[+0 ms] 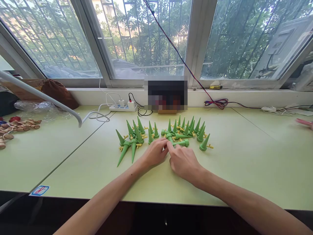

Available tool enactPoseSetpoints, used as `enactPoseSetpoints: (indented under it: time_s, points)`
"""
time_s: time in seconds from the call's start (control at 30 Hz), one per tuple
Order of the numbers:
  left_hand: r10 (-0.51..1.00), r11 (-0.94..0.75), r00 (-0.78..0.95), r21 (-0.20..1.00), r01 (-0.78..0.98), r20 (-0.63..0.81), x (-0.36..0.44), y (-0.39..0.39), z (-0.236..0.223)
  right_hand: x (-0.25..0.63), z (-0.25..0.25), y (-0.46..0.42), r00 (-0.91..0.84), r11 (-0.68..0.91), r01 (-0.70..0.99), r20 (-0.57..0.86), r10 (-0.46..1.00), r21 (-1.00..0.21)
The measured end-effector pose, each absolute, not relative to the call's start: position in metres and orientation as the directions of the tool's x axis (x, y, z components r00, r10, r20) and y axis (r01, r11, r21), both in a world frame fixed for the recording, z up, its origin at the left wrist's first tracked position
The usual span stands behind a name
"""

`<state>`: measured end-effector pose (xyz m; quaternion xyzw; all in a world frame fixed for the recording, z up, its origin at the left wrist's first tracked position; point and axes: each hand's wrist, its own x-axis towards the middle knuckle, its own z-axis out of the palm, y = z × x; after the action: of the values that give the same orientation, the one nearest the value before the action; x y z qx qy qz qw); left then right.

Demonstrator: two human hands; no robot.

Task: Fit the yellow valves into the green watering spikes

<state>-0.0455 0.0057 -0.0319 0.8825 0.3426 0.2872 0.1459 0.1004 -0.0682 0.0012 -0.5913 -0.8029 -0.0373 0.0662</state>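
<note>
My left hand and my right hand meet at the front of a spread of green plant watering spikes. Between their fingertips is one green watering spike, its wide end pointing away from me and its lower part partly hidden by the fingers. Both hands are closed on it, the right index finger stretched along its side. Just past my right fingers another spike lies on its side. Left of my left hand, two spikes lie with tips toward me. Small yellow valves stick out from many spike bases.
Several spikes stand upright in a left and a right group on the pale green table. Behind them are a power strip with cables and a blurred dark box. Wooden pieces lie far left, under a lamp arm.
</note>
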Motion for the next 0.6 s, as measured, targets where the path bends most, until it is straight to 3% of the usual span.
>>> enactPoseSetpoints:
  time_s: [0.13, 0.27, 0.4, 0.6]
  points:
    - [0.759, -0.648, 0.490, 0.570, 0.505, 0.429, -0.046, 0.008, -0.028, 0.101, -0.002, -0.067, -0.317, 0.358, 0.929, 0.296, 0.901, -0.097]
    - [0.842, -0.527, 0.385, 0.728, 0.440, 0.377, -0.046, 0.008, -0.022, 0.106, -0.013, -0.052, -0.262, 0.437, 0.855, 0.495, 0.828, -0.279]
    - [0.849, -0.435, 0.448, 0.852, 0.293, 0.280, -0.046, 0.005, -0.017, 0.112, -0.026, -0.033, -0.140, 0.530, 0.696, 0.633, 0.761, -0.484]
    - [0.784, -0.442, 0.577, 0.859, 0.259, 0.229, -0.048, 0.004, -0.017, 0.118, -0.038, -0.018, -0.099, 0.604, 0.544, 0.670, 0.736, -0.583]
